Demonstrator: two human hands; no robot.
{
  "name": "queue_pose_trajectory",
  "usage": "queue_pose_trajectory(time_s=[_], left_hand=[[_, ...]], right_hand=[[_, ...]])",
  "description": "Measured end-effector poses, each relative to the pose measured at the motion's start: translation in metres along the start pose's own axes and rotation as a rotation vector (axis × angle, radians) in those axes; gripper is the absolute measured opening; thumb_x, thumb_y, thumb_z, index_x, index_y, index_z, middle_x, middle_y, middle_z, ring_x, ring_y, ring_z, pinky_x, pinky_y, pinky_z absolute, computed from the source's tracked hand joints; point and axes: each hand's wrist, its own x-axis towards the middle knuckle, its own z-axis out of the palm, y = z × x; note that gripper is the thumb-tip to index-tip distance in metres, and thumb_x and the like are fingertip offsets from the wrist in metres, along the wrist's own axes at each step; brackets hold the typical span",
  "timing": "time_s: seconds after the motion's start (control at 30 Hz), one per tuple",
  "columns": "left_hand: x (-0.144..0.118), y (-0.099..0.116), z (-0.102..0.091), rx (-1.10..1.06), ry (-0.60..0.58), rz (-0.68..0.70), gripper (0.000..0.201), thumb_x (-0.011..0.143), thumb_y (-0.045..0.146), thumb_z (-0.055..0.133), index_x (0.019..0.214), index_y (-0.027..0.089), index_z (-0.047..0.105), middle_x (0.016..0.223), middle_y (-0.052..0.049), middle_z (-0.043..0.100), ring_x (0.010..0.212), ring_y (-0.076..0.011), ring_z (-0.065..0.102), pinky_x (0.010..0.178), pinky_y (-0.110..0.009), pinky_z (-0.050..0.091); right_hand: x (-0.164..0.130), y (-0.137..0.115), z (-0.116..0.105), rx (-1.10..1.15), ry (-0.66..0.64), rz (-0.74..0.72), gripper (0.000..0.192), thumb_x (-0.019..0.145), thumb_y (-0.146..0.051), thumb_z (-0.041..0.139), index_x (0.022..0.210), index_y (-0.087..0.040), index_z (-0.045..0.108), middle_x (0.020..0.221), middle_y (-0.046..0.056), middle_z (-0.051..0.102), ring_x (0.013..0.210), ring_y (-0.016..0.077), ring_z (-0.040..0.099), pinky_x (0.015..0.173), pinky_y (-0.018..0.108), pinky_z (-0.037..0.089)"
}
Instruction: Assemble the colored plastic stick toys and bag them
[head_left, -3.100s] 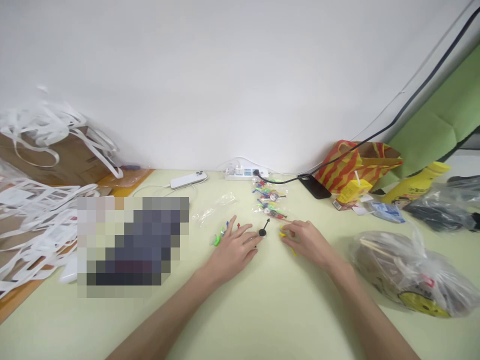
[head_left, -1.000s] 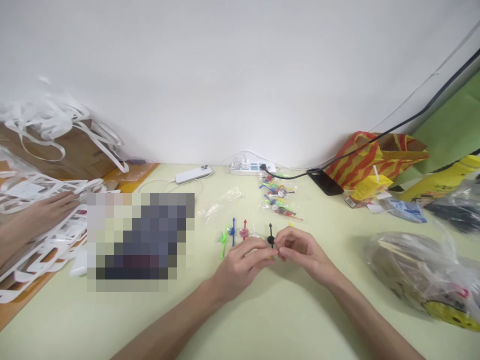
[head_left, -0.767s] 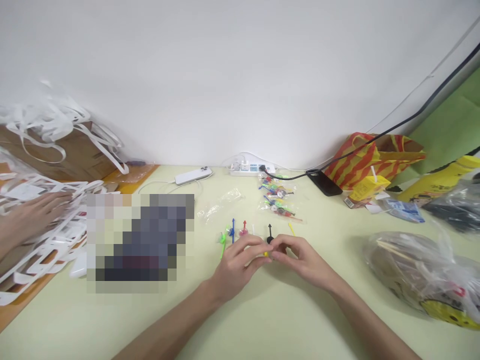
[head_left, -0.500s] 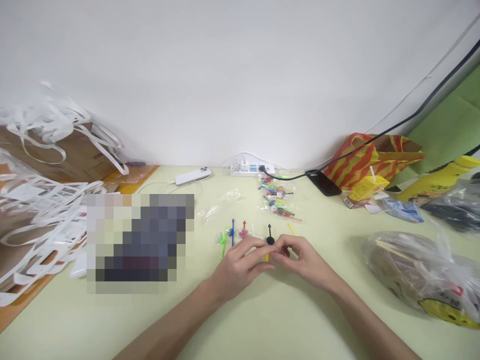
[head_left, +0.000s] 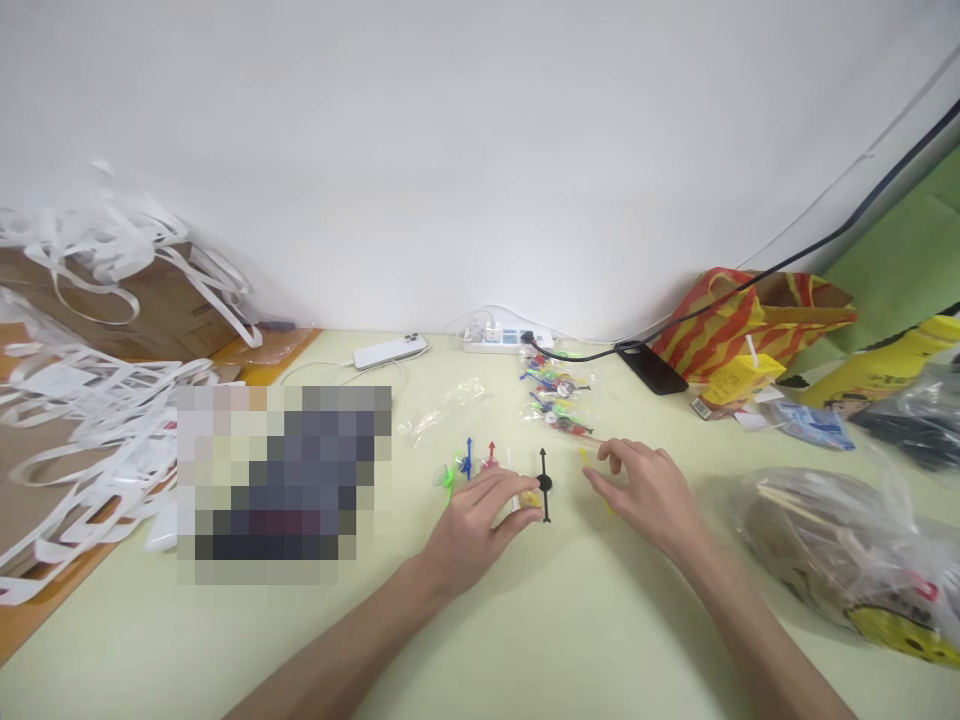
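Observation:
My left hand [head_left: 480, 520] has its thumb and index finger pinched on a small yellow piece [head_left: 531, 497] with a clear part. Just beyond those fingertips a black arrow spinner [head_left: 546, 484] lies on the table. My right hand [head_left: 641, 490] reaches over a yellow arrow [head_left: 584, 457], thumb and index apart, partly hiding its middle. Left of the black one are a red arrow [head_left: 491, 450], a blue arrow [head_left: 469, 458] and a green arrow [head_left: 448, 480], with clear discs near some. A white arrow [head_left: 510, 466] is half hidden behind my left fingers.
Bagged coloured spinners [head_left: 559, 385] lie near the power strip [head_left: 506, 338]. A clear wrapper [head_left: 442, 412] and white phone [head_left: 390, 350] are at back left. A black phone [head_left: 652, 368], drink carton [head_left: 739, 380] and plastic-wrapped bundle [head_left: 825, 560] are at right; white straps [head_left: 97, 400] fill the left.
My right hand has parted from my left and moved right, onto the yellow arrow. The yellow piece stays at my left fingertips. The black arrow spinner is now uncovered.

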Motion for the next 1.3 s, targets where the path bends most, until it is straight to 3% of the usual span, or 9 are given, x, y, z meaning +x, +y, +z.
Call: queue_pose_trajectory(time_s=[0.2, 0.37, 0.47, 0.6, 0.8, 0.93, 1.03, 1.17, 1.3], left_hand=[[0.000, -0.001, 0.002, -0.037, -0.001, -0.020, 0.018, 0.091, 0.024, 0.071, 0.107, 0.021, 0.063, 0.097, -0.004, 0.076, 0.093, -0.0188, 0.072, 0.099, -0.039, 0.055], [0.000, -0.002, 0.003, -0.056, -0.026, -0.023, 0.012, 0.094, 0.016, 0.064, 0.105, 0.022, 0.062, 0.107, -0.005, 0.076, 0.102, -0.0185, 0.071, 0.101, -0.039, 0.053], [-0.001, -0.002, 0.002, -0.044, -0.038, -0.050, 0.018, 0.097, 0.016, 0.060, 0.114, 0.022, 0.062, 0.112, -0.006, 0.075, 0.105, -0.0188, 0.071, 0.101, -0.040, 0.054], [-0.002, -0.001, 0.000, -0.046, -0.068, -0.136, 0.033, 0.100, 0.015, 0.051, 0.131, 0.024, 0.058, 0.120, -0.008, 0.070, 0.112, -0.0195, 0.067, 0.098, -0.037, 0.055], [0.001, -0.001, 0.000, -0.236, -0.068, -0.330, 0.028, 0.101, 0.019, 0.052, 0.125, 0.024, 0.064, 0.122, -0.010, 0.067, 0.113, -0.0205, 0.065, 0.095, -0.036, 0.056], [0.000, -0.001, 0.007, -0.420, -0.005, -0.478, 0.030, 0.092, 0.025, 0.068, 0.121, 0.023, 0.064, 0.121, -0.011, 0.063, 0.098, -0.0183, 0.066, 0.087, -0.033, 0.058], [0.000, 0.001, 0.009, -0.499, 0.051, -0.515, 0.022, 0.092, 0.030, 0.067, 0.113, 0.021, 0.065, 0.114, -0.009, 0.062, 0.095, -0.0168, 0.065, 0.089, -0.033, 0.058], [0.002, 0.003, 0.006, -0.548, 0.060, -0.602, 0.019, 0.095, 0.032, 0.063, 0.110, 0.021, 0.063, 0.114, -0.009, 0.061, 0.098, -0.0186, 0.069, 0.087, -0.032, 0.058], [0.003, 0.003, 0.003, -0.613, 0.028, -0.674, 0.020, 0.097, 0.033, 0.061, 0.112, 0.020, 0.060, 0.106, -0.009, 0.069, 0.108, -0.0235, 0.070, 0.089, -0.035, 0.057]], right_hand=[[0.000, 0.010, 0.010, -0.040, -0.121, 0.029, 0.011, 0.085, -0.032, 0.057, 0.083, -0.021, 0.058, 0.090, 0.007, 0.070, 0.083, 0.0238, 0.064, 0.073, 0.035, 0.039], [0.000, 0.010, 0.011, 0.058, -0.176, 0.080, 0.011, 0.085, -0.022, 0.051, 0.080, -0.021, 0.061, 0.085, 0.006, 0.070, 0.076, 0.0220, 0.063, 0.063, 0.030, 0.038], [0.000, 0.008, 0.010, 0.073, -0.173, 0.084, 0.013, 0.084, -0.020, 0.051, 0.078, -0.021, 0.062, 0.083, 0.006, 0.070, 0.073, 0.0214, 0.063, 0.060, 0.029, 0.037], [-0.001, 0.005, 0.010, 0.050, -0.167, 0.104, 0.013, 0.082, -0.019, 0.051, 0.076, -0.022, 0.062, 0.081, 0.005, 0.070, 0.073, 0.0209, 0.064, 0.059, 0.028, 0.035], [-0.001, 0.006, 0.009, 0.107, -0.146, 0.119, 0.011, 0.081, -0.022, 0.053, 0.074, -0.022, 0.061, 0.076, 0.004, 0.071, 0.068, 0.0209, 0.065, 0.058, 0.028, 0.038], [0.000, 0.004, 0.006, 0.217, -0.088, 0.144, 0.010, 0.082, -0.025, 0.055, 0.075, -0.023, 0.062, 0.073, 0.003, 0.073, 0.066, 0.0219, 0.067, 0.062, 0.030, 0.043], [-0.001, -0.001, 0.003, 0.339, -0.026, 0.159, 0.012, 0.084, -0.030, 0.057, 0.076, -0.024, 0.064, 0.073, 0.003, 0.072, 0.066, 0.0224, 0.068, 0.063, 0.031, 0.046], [-0.001, -0.009, -0.005, 0.590, 0.034, 0.165, 0.017, 0.086, -0.037, 0.062, 0.086, -0.022, 0.067, 0.079, 0.004, 0.073, 0.066, 0.0201, 0.065, 0.064, 0.032, 0.049], [-0.003, -0.017, -0.011, 0.906, 0.013, 0.128, 0.030, 0.090, -0.046, 0.063, 0.103, -0.019, 0.068, 0.089, 0.007, 0.074, 0.068, 0.0178, 0.063, 0.067, 0.032, 0.050]])
